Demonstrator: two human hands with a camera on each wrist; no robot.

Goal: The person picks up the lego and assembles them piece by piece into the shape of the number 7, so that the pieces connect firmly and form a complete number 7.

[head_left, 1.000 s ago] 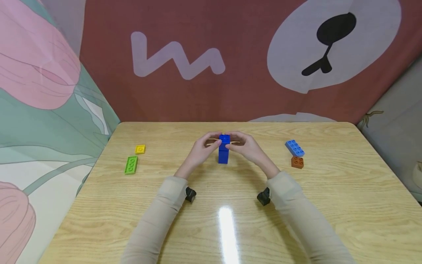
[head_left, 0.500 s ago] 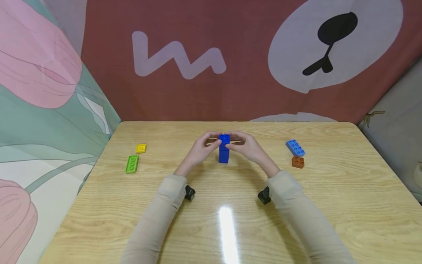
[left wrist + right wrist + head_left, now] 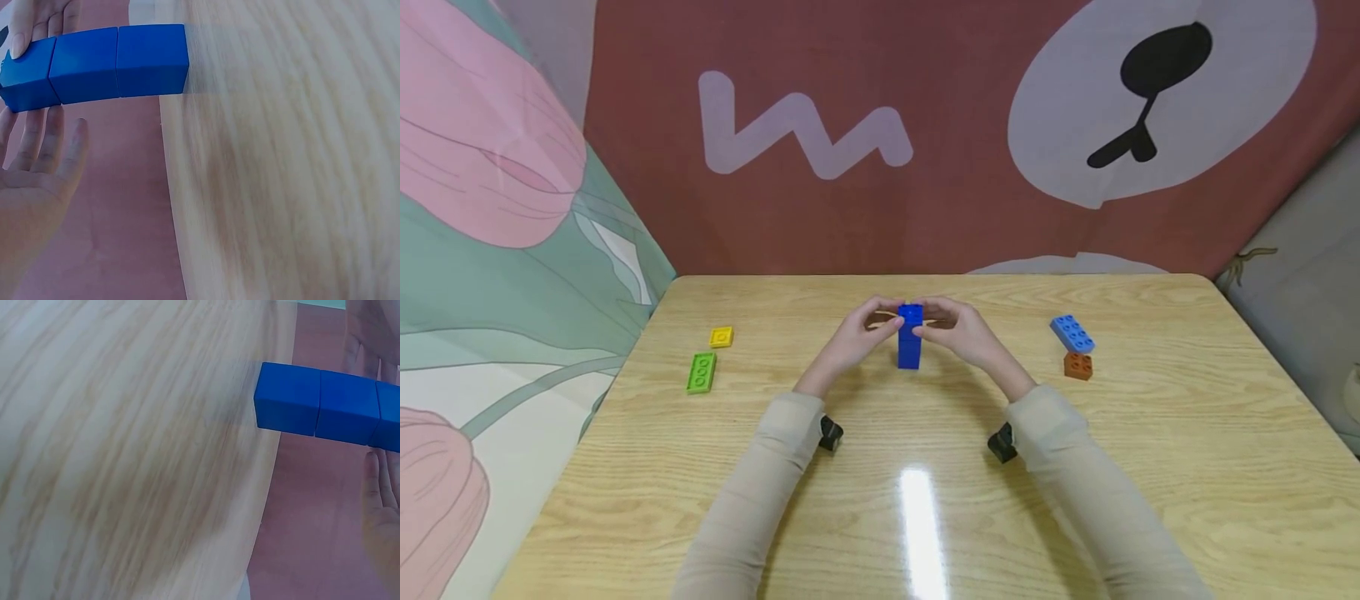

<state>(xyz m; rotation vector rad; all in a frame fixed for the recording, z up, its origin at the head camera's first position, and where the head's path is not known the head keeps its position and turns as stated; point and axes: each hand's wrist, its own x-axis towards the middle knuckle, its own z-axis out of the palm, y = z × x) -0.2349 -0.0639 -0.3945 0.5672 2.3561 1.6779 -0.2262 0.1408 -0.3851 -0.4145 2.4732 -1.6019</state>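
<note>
A tower of three blue blocks (image 3: 909, 353) stands upright near the far side of the table, one stacked straight on another. With thumb and fingers, my left hand (image 3: 854, 337) pinches the top of it from the left. From the right, my right hand (image 3: 963, 335) holds the same upper part, its thumb on the front face. In the left wrist view the tower (image 3: 119, 65) lies sideways, and thin seams show between its blocks. The right wrist view shows its lower blocks (image 3: 319, 403); the top one runs out of frame.
On the left of the wooden table (image 3: 790, 517) lie a yellow brick (image 3: 721, 337) and a green brick (image 3: 702, 372). A light blue brick (image 3: 1072, 333) and a brown brick (image 3: 1078, 366) lie on the right. A reddish cloth (image 3: 820, 217) hangs behind the table's far edge.
</note>
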